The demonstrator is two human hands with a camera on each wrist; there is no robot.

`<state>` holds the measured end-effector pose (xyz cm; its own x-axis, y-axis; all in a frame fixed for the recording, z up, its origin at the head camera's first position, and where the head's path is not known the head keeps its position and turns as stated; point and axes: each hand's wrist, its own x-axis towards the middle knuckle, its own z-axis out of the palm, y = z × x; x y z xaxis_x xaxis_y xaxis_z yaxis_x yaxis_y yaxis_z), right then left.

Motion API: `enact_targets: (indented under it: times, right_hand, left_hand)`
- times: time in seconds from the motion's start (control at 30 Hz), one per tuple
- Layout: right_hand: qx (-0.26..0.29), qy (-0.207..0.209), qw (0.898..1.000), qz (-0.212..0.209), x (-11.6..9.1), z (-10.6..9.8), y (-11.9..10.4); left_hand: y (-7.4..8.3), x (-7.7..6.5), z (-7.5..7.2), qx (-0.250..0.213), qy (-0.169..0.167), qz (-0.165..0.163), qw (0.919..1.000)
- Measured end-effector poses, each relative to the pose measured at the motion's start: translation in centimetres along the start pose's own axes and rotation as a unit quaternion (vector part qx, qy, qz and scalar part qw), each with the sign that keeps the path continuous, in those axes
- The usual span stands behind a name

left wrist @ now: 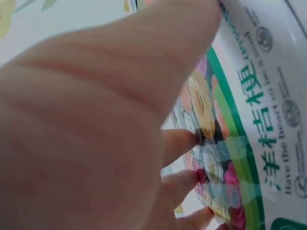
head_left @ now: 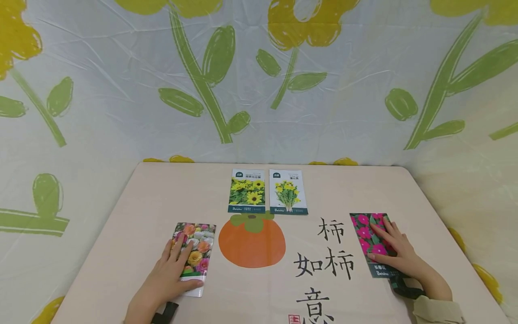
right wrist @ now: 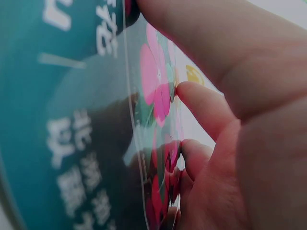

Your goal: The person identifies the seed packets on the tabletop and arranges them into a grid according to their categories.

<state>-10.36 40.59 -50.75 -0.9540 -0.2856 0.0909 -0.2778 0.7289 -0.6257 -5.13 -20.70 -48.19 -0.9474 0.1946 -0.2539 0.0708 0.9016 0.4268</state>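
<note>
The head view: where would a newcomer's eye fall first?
Probably on the large, round, orange fruit print, near the middle of the pale pinkish tabletop. Next, perhaps, the left hand resting on a glossy rectangular packet picturing multicoloured flowers, and the right hand on a rectangular packet picturing magenta ones. Behind hangs a white cloth printed with big yellow flowers.

On table [head_left: 141, 202] | left packet [head_left: 205, 246] | right packet [head_left: 364, 235] | two packets [head_left: 246, 192] behind, between them
</note>
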Motion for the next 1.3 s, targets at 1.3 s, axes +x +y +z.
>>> enact_targets:
  times: [1.3]
  right_hand:
    - [0.001,0.006,1.0,-0.012,-0.1,0.3,1.1]
  left_hand:
    - [2.6,1.1,0.9,0.03,0.023,0.015,0.9992]
